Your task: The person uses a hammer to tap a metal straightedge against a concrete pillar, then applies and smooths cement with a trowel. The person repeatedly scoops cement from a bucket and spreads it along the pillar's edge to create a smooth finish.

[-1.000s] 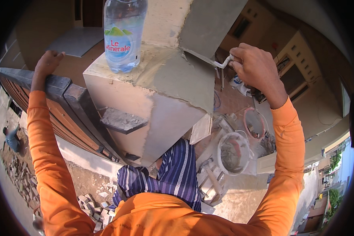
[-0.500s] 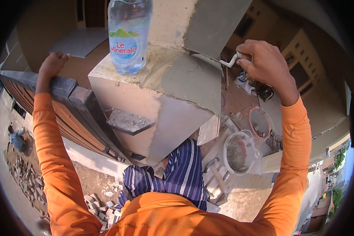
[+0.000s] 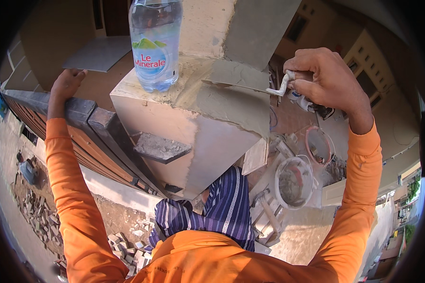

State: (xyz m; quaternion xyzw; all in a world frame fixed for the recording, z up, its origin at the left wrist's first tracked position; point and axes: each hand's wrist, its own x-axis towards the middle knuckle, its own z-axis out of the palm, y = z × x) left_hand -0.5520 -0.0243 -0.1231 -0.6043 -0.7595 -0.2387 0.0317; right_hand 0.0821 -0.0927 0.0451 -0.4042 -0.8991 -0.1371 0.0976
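Observation:
My right hand [image 3: 316,78] is closed around the pale, crusted handle of a trowel [image 3: 241,87]. The thin flat blade reaches left over grey wet mortar [image 3: 238,107] on the pillar's top ledge [image 3: 127,87]. One blade edge looks slightly raised; whether all of it touches the mortar cannot be told. My left hand [image 3: 67,85] is at the dark top rail of the gate [image 3: 78,107], its wrist over the rail. Its visible fingers are apart and nothing shows in them. A clear water bottle [image 3: 155,52] stands upright on the ledge, left of the blade.
A dark bracket [image 3: 163,148] with dry debris juts from the pillar. Low on the right stand a pale bucket of mortar [image 3: 293,183] and a reddish bucket [image 3: 318,144], near wood scraps [image 3: 269,214]. Broken bricks [image 3: 127,250] lie below left; another person [image 3: 28,170] is beyond the gate.
The trowel blade has moved left across the ledge and now shows more of its flat face. My left hand stays by the gate rail; the whole view has shifted slightly.

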